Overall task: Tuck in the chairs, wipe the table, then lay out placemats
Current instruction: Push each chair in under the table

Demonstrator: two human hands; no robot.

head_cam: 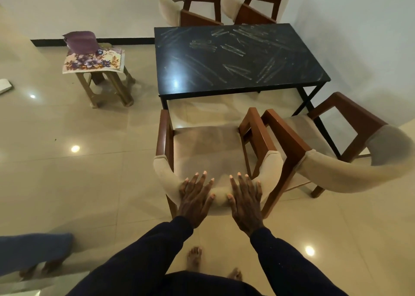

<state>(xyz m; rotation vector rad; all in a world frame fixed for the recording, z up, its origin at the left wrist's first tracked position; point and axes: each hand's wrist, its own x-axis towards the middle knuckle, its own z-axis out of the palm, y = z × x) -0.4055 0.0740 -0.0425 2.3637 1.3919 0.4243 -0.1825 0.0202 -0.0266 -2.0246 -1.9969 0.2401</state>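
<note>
Now: tucking of the first armchair [202,147], judging by both palms on its back.
Left hand [195,196]: flat on the padded backrest, fingers straight and spread, curled round nothing.
Right hand [246,200]: same posture just beside it, pressing the backrest, gripping nothing.
Armchair position: directly ahead of the hands, seat facing the table [235,55], front near the table's near long side but not yet under it.
Deciding relation: table straight ahead beyond the chair; tabletop's long axis running left to right across the push line; both hands equally near, hence probably a level two-handed shove (risk of swinging the chair with uneven pressure).
Neighbour: second armchair [336,176] on the right, turned at an angle, wooden arm just beside the first chair's right arm, a possible snag.
Far side: two more chairs [179,5], drawn up to the table's far edge.
Tabletop: dark, crossed by pale streaks [233,50], wiping not yet done.
Placemats [94,63]: floral, on a stool [107,86] at left, well apart from the table, purple cloth [80,40] on top.
Writing: none legible anywhere.
</note>
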